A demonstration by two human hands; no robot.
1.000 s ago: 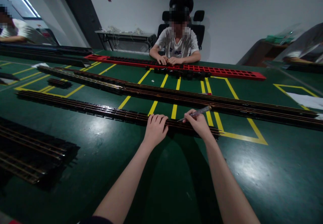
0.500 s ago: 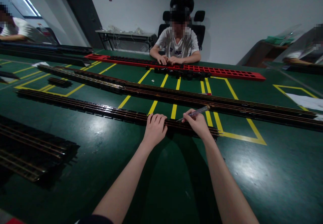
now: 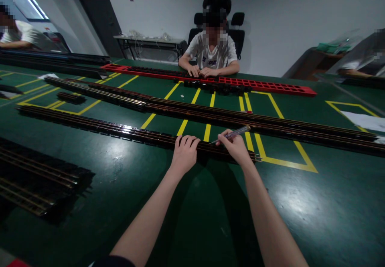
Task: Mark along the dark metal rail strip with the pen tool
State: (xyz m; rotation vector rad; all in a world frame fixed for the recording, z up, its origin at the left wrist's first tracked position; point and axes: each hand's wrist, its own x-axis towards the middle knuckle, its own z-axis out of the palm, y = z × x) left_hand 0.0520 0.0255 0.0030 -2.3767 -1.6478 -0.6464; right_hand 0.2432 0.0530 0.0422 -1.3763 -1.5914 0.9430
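A long black strip with thin metal rails, like model railway track [image 3: 102, 128], lies across the green table in front of me. My left hand [image 3: 184, 153] rests over it with the fingers bent across its far edge, gripping it. In my right hand [image 3: 231, 143] is a slim screwdriver [image 3: 240, 131] with a clear handle, held like a pen. Its thin shaft points down and left to the track, between my two hands. Whether the tip touches the rails is too small to tell.
More track [image 3: 192, 108] runs parallel just beyond. A short piece [image 3: 71, 98] lies at left, and stacked track [image 3: 39, 179] fills the near left. Opposite, a person [image 3: 212, 52] works at a red slotted frame [image 3: 276, 87]. Paper [image 3: 363, 120] lies at right.
The track under my hands has slid slightly to the left. My left hand's fingertips have shifted a little, while the screwdriver stays in nearly the same place.
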